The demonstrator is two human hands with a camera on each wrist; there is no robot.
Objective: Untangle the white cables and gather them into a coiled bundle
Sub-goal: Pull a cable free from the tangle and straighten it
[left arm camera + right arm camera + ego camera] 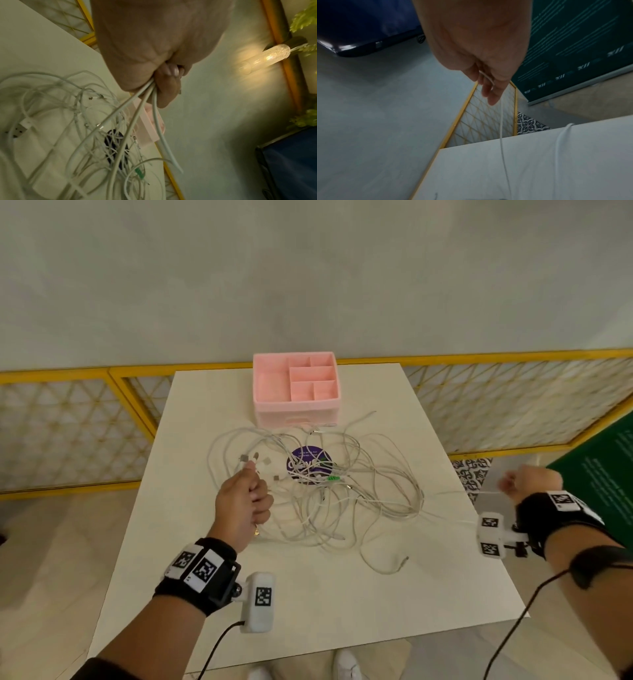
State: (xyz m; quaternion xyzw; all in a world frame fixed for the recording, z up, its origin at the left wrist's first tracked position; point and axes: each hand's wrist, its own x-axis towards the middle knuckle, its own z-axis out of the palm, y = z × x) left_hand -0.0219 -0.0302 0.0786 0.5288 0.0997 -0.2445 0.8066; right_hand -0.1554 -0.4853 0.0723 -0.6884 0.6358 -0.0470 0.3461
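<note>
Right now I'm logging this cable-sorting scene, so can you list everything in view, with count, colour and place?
white cables: several, exact count unclear, white, tangled in a loose pile mid-table
organizer box: one, pink, with compartments, at the table's far edge
round sticker: one, purple, on the table under the cables
green connector: one, green, in the tangle beside the sticker
table: one, white, centre of view
lattice railing: yellow, behind the table
banner: one, dark green, at right
wall lamp: one, lit, on the wall
left hand: grips several cable ends above the pile's left side
right hand: pinches one thin cable, drawn out past the table's right edge
</note>
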